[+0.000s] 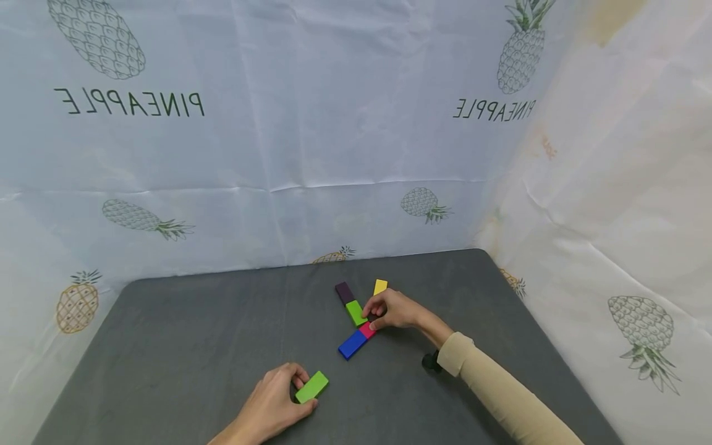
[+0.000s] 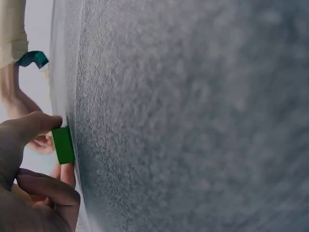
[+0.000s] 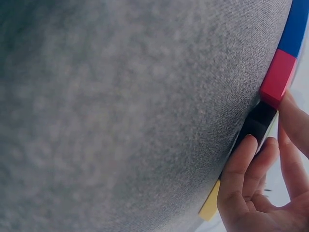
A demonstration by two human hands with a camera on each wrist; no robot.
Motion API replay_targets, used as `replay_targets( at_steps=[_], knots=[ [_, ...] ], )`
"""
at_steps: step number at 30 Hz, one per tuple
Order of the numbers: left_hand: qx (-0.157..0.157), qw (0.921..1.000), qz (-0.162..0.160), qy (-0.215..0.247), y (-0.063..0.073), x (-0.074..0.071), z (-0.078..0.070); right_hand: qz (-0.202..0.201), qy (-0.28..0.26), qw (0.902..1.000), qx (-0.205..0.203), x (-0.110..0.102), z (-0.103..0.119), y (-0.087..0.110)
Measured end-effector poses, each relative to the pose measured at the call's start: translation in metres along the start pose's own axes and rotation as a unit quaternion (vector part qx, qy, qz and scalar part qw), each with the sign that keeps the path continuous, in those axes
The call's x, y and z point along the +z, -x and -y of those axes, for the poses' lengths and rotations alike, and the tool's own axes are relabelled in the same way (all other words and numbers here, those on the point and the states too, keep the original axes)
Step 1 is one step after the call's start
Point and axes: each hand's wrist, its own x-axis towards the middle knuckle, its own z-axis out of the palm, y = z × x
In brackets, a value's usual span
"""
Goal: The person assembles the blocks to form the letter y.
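I see left hand (image 1: 275, 405) pinching flat green rectangular block (image 1: 311, 387) at 6 o'clock on grey tabletop (image 1: 194, 334); right hand (image 1: 392, 310) fingers curled, touching black block (image 3: 258, 123) in coloured row.

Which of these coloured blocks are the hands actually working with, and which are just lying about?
In hand:
left hand holds the loose green block
right hand touches the crossing blocks: green block in the cross, red block, blue block

Lying about:
dark purple block
yellow block
grey table
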Motion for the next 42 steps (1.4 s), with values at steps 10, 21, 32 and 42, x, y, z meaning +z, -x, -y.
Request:
replay_targets(
  at_steps=[10, 21, 32, 42],
  knots=[
    [0.015, 0.999, -0.038, 0.02, -0.021, 0.0, -0.005, 0.0, -0.001, 1.0, -0.002, -0.001, 0.0, 0.0],
    [0.081, 0.9938, -0.074, 0.021, -0.036, 0.013, -0.013, 0.001, 0.0, 1.0, -0.004, -0.002, 0.0, -0.002],
    [0.055, 0.9982, -0.025, -0.003, -0.043, 0.009, -0.023, 0.006, -0.002, 1.0, -0.002, -0.003, 0.0, 0.0],
    [0.095, 0.9949, -0.033, 0.012, -0.049, 0.014, -0.01, 0.004, -0.001, 1.0, 0.004, 0.001, -0.002, -0.001]
  ],
)
